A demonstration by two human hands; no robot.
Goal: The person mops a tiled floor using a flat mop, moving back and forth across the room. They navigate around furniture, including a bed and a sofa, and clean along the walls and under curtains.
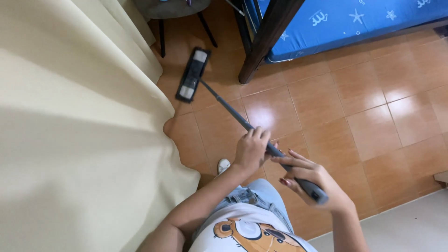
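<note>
Currently: both hands on a flat mop (233, 109), dark grey pole running from about 4 o'clock up toward 11 o'clock in the head view. Left hand (252, 149) wrapped around the pole mid-shaft, grip closed tight, fingers curled over the top. Right hand (312, 179) at the thick butt end of the handle, grip loosely closed on it, index finger and thumb extended along the shaft. Mop head (192, 74) black with pale pad ends, lying flat on the orange tiled floor (373, 126) at roughly 11 o'clock, just beside the hem of a cream curtain (70, 130) that fills the 9 o'clock side. Dark wooden bedpost (266, 39) at 12 o'clock, near the mop head but apart; blue mattress (354, 21) with white star print behind it. Black chair legs (161, 37) at upper left. One white shoe toe (223, 165) visible below left hand.
</note>
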